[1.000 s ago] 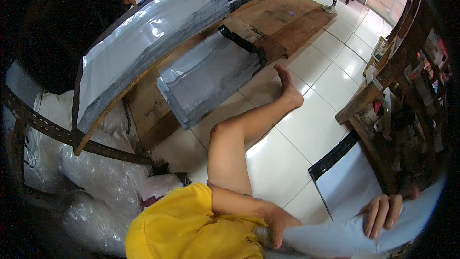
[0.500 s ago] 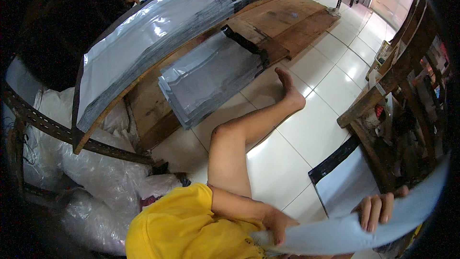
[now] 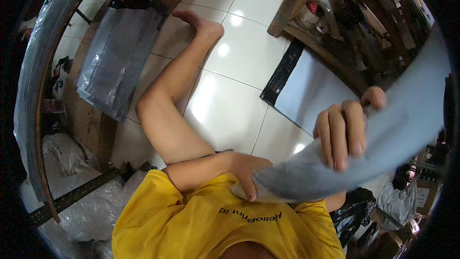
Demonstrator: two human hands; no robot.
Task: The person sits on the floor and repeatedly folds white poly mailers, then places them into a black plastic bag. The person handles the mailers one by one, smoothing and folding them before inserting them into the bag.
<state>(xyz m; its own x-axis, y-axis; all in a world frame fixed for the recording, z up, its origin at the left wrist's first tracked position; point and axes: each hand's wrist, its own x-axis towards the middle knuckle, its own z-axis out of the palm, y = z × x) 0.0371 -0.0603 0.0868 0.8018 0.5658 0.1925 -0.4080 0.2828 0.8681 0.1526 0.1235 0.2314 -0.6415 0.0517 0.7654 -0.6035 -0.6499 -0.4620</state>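
I hold a long grey plastic mailer bag [image 3: 383,139] stretched across the right of the view. My left hand [image 3: 242,170] grips its near end against my yellow shirt [image 3: 215,220]. My right hand [image 3: 342,132] clasps the bag's middle, fingers over its top. A flat white mailer with a black flap [image 3: 306,91] lies on the white tiled floor [image 3: 239,48] below my right hand. My bare leg [image 3: 177,86] stretches out toward a stack of grey bags [image 3: 115,62] on a wooden board.
A wooden bench or table frame [image 3: 306,14] with small items stands at the upper right. White plastic sacks [image 3: 72,182] and a metal rack rail [image 3: 67,196] crowd the lower left. Black bags [image 3: 357,211] and boxes sit at the lower right.
The view swung right and down. My right hand lifted the grey bag up off the floor, and both hands now hold it higher and closer to my chest.
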